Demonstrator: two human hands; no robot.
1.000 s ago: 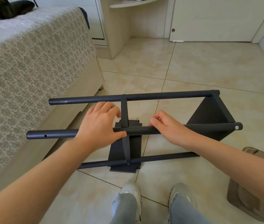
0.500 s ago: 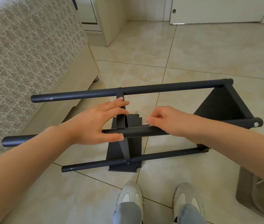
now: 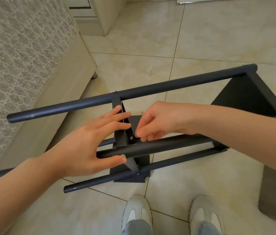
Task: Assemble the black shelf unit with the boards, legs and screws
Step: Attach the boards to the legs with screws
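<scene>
Black board (image 3: 122, 139) now braced by spread left hand (image 3: 90, 143); right hand's (image 3: 159, 122) curled fingers (image 3: 141, 133), grip unclear, moved to screw (image 3: 131, 137).

A home bedroom. A bed (image 3: 23, 56) with a patterned lace-like coverlet (image 3: 15, 39) stands on the left, on a glossy beige tiled floor (image 3: 218, 31). Cream-coloured cabinetry (image 3: 100, 14) lines the far wall.

— How's your unit (image 3: 184, 81) lying?
— On its side, your black legs running left to right: far leg (image 3: 83, 102), near leg (image 3: 167, 145), low leg (image 3: 176, 161).
— Your boards?
— Middle board (image 3: 121, 139) stands on edge between them; end board (image 3: 244, 95) closes the right end. One screw (image 3: 131, 137) sits in the middle board, by the near leg.
</scene>
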